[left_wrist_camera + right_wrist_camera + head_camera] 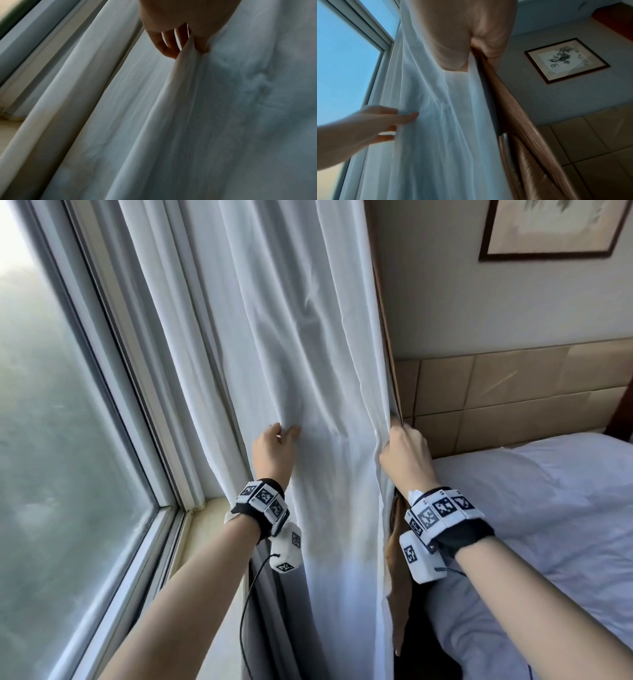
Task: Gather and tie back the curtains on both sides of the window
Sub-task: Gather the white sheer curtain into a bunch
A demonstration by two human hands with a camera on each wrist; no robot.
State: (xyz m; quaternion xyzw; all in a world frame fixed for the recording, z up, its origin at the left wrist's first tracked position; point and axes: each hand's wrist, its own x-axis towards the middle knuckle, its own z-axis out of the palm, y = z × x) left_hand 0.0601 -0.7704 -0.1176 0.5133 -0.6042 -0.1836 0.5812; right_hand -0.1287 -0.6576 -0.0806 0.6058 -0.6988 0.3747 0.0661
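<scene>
A white curtain [325, 337] hangs at the right side of the window, with a brown satin layer [522, 121] behind its right edge. My left hand [274, 445] pinches a fold of the white cloth [188, 94] near the curtain's left side, thumb in front and fingers behind. My right hand [404, 455] is closed in a fist round the curtain's right edge, gripping white and brown cloth together. Both hands are at about the same height, roughly a curtain's width apart. The right wrist view shows the left hand [388, 119] on the white cloth [436, 128]. No tie-back is in sight.
The window pane [68, 440] and its white frame [144, 392] fill the left, with a pale sill [209, 518] below. A bed with white linen [548, 508] and a tan padded headboard [513, 392] stand close on the right. A framed picture [548, 231] hangs above.
</scene>
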